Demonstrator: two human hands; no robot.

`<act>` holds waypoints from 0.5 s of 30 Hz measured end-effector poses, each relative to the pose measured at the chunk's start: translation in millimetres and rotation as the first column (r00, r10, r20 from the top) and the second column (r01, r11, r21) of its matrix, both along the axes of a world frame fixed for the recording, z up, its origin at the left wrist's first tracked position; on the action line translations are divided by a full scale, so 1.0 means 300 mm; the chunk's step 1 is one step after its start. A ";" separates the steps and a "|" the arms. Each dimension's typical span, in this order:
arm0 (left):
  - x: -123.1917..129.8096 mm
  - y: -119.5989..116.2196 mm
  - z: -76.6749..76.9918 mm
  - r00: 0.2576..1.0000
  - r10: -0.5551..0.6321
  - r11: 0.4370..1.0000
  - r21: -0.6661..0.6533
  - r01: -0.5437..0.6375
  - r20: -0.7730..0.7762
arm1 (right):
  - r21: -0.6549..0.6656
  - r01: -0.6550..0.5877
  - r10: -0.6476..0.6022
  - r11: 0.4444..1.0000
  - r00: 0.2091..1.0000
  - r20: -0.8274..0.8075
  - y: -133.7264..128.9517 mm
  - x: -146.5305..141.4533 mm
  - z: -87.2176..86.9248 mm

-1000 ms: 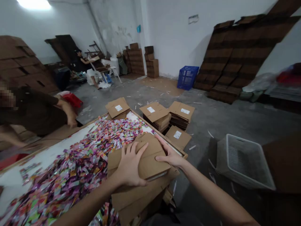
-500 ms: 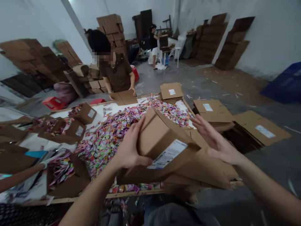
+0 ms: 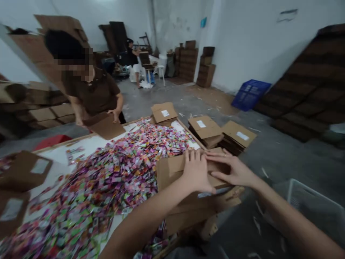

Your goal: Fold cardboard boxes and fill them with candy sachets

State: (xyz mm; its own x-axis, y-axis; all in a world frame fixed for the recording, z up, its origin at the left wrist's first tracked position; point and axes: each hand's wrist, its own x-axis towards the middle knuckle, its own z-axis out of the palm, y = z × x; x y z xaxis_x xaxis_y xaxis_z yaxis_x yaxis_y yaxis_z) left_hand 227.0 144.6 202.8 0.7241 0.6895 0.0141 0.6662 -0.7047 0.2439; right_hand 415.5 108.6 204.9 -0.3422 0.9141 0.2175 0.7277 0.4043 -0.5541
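Cardboard carton (image 3: 172,171) lies lower and flatter in the head view than in the previous frame, where it stood tipped up with its white label facing us; only a thin strip of that label (image 3: 208,194) shows now along its near side. We record the left hand (image 3: 196,172) and right hand (image 3: 231,172) together on top of the folded flaps, no longer spread to either side of the carton, palms down and fingertips just beside each other. The carton sits at the near edge of the table, its lower flaps hanging out over the side. Touching its left side is a heap of wrapped sweets (image 3: 107,180). Beyond the hands we note three stacks of flattened cartons (image 3: 205,131) with white labels. Across the table, a co-worker (image 3: 91,93) holds a flat carton (image 3: 104,126) in both hands at the table's edge. The table top is white with a wooden rim (image 3: 191,136). On the concrete floor (image 3: 269,153) lie pale scraps; a white plastic basket (image 3: 312,205) stands at lower right and a blue crate (image 3: 250,94) farther back. A second person (image 3: 132,61) stands at the far end of the room.
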 end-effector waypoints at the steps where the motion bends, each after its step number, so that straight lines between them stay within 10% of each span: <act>1: -0.004 -0.027 -0.023 1.000 0.027 0.999 0.031 -0.027 -0.004 | 0.006 0.028 -0.028 1.000 1.000 0.008 -0.005 0.006 -0.035; 15: -0.093 -0.172 -0.159 0.990 0.096 0.995 0.029 -0.094 -0.099 | 0.011 -0.059 0.056 0.998 0.984 0.169 -0.062 -0.022 -0.119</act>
State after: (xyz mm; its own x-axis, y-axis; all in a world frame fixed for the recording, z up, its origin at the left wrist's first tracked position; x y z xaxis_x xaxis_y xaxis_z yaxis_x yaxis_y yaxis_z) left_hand 199.1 93.1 155.2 0.6542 0.7554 -0.0377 0.7505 -0.6421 0.1565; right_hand 408.8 90.0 169.2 -0.4270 0.8888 0.1667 0.7856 0.4559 -0.4184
